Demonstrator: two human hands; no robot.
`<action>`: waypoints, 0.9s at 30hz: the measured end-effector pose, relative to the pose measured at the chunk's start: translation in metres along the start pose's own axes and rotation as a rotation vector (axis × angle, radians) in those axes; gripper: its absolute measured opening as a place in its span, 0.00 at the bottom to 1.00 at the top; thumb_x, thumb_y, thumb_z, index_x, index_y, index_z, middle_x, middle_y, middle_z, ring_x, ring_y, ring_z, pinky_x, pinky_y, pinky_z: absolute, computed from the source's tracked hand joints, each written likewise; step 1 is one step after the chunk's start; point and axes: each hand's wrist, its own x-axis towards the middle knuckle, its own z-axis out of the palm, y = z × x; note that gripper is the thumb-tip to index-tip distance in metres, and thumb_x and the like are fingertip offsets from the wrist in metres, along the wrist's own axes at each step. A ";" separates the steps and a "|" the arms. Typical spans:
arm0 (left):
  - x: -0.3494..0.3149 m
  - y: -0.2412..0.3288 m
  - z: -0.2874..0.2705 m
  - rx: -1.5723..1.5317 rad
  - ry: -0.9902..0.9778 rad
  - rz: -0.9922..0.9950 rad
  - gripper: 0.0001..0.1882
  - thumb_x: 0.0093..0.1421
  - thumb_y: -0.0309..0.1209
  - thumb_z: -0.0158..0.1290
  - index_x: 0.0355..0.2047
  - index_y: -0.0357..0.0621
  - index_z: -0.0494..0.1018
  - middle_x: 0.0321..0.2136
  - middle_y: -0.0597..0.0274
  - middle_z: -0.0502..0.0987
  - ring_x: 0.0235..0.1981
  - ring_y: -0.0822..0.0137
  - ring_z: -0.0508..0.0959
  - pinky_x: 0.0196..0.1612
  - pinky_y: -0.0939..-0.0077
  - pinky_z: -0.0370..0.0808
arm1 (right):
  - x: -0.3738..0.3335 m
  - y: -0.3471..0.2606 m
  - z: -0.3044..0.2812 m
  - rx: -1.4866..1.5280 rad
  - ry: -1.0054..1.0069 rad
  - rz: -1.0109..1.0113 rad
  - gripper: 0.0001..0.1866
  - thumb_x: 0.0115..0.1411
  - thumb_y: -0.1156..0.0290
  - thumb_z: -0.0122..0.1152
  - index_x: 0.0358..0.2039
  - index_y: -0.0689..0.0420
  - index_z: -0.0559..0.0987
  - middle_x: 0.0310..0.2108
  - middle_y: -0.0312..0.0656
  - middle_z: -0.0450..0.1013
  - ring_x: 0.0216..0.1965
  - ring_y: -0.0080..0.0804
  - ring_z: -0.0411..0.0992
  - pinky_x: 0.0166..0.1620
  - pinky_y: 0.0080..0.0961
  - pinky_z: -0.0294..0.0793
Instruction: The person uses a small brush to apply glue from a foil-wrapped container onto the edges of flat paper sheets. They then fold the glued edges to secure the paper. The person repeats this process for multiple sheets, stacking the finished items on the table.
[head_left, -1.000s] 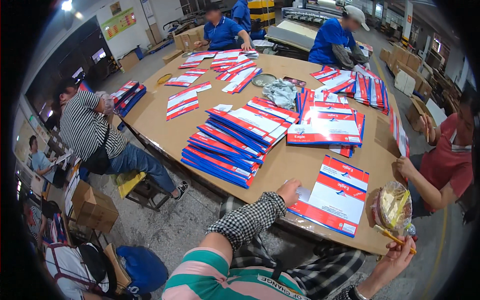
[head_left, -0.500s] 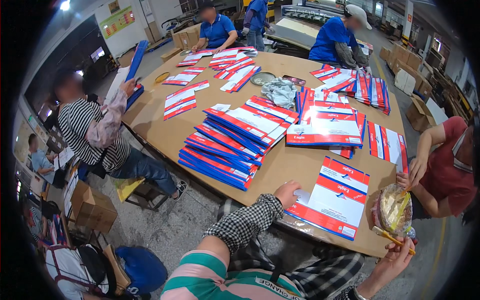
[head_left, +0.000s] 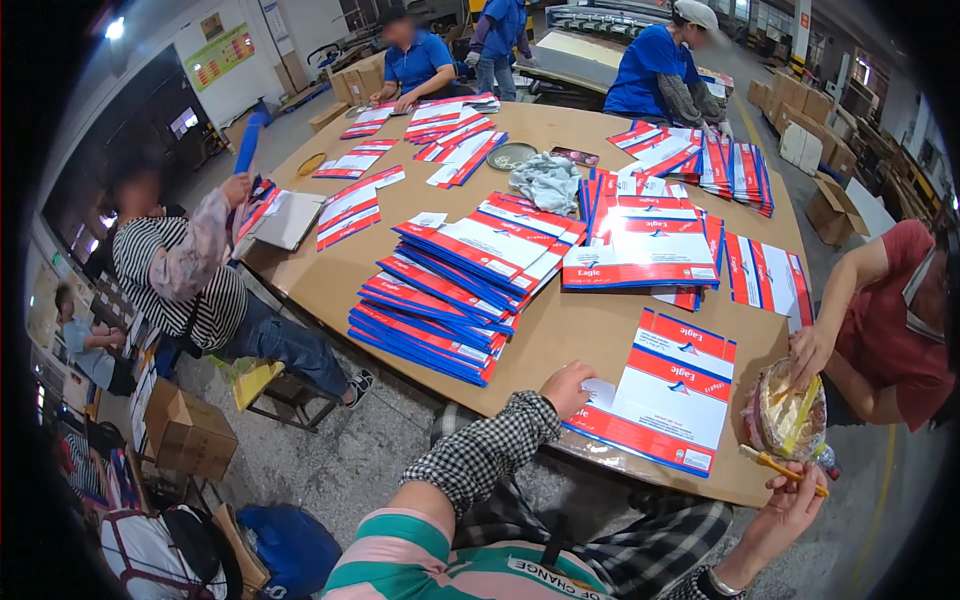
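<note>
My left hand (head_left: 568,390) rests at the table's near edge with its fingers curled onto the left flap of a flat red, white and blue printed cardboard sheet (head_left: 672,405). In my right hand (head_left: 785,515) is a brush with an orange handle (head_left: 798,478), pinched between fingers and thumb. Its bristle end points left, just off the table's near right edge. Close beyond it stands a plastic-lined bowl (head_left: 762,420) with pale paste inside; a co-worker's hand (head_left: 808,355) reaches into it. A large fanned stack of the same printed sheets (head_left: 440,310) lies left of centre.
More printed sheets (head_left: 640,245) cover the middle of the brown table (head_left: 545,345). A pale crumpled cloth (head_left: 548,182) lies beside a round dish (head_left: 512,156). Several co-workers work around the table; one at the left holds up a blue-edged piece (head_left: 247,145). An open carton (head_left: 190,425) stands lower left.
The co-worker at right has moved a hand into the bowl. At left, the co-worker's blue-edged piece has swung left, and a pale board now shows at the table edge. My hands stay almost still.
</note>
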 end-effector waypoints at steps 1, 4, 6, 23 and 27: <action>0.001 0.003 -0.001 -0.025 -0.019 -0.035 0.13 0.47 0.22 0.53 0.35 0.39 0.72 0.34 0.53 0.70 0.37 0.54 0.72 0.39 0.68 0.72 | 0.000 -0.001 0.000 -0.001 0.000 -0.002 0.09 0.63 0.67 0.49 0.38 0.60 0.69 0.30 0.40 0.70 0.25 0.19 0.65 0.29 0.14 0.67; 0.002 0.010 -0.005 -0.065 -0.056 -0.104 0.13 0.46 0.22 0.53 0.35 0.39 0.72 0.35 0.52 0.71 0.39 0.53 0.72 0.42 0.65 0.71 | -0.002 -0.002 0.002 0.014 0.016 0.009 0.09 0.63 0.67 0.49 0.38 0.60 0.69 0.30 0.40 0.70 0.25 0.19 0.65 0.29 0.14 0.68; 0.001 0.010 -0.005 -0.045 -0.052 -0.104 0.12 0.46 0.22 0.53 0.35 0.40 0.72 0.35 0.52 0.71 0.38 0.53 0.72 0.41 0.65 0.71 | -0.002 -0.001 0.000 0.008 0.016 0.005 0.09 0.63 0.67 0.49 0.38 0.60 0.69 0.30 0.40 0.70 0.25 0.19 0.65 0.29 0.14 0.68; 0.002 -0.003 0.004 -0.008 0.006 -0.001 0.15 0.46 0.23 0.55 0.36 0.39 0.72 0.32 0.53 0.69 0.29 0.58 0.73 0.35 0.70 0.72 | -0.002 -0.005 -0.003 -0.002 0.034 -0.009 0.10 0.63 0.66 0.50 0.38 0.60 0.69 0.29 0.40 0.70 0.24 0.19 0.65 0.29 0.15 0.67; 0.003 -0.002 0.003 0.013 -0.003 0.006 0.14 0.46 0.23 0.55 0.36 0.39 0.72 0.32 0.53 0.69 0.29 0.58 0.73 0.36 0.69 0.71 | 0.001 -0.007 -0.006 -0.017 0.030 -0.022 0.10 0.63 0.66 0.49 0.38 0.59 0.69 0.30 0.39 0.69 0.25 0.18 0.63 0.29 0.14 0.66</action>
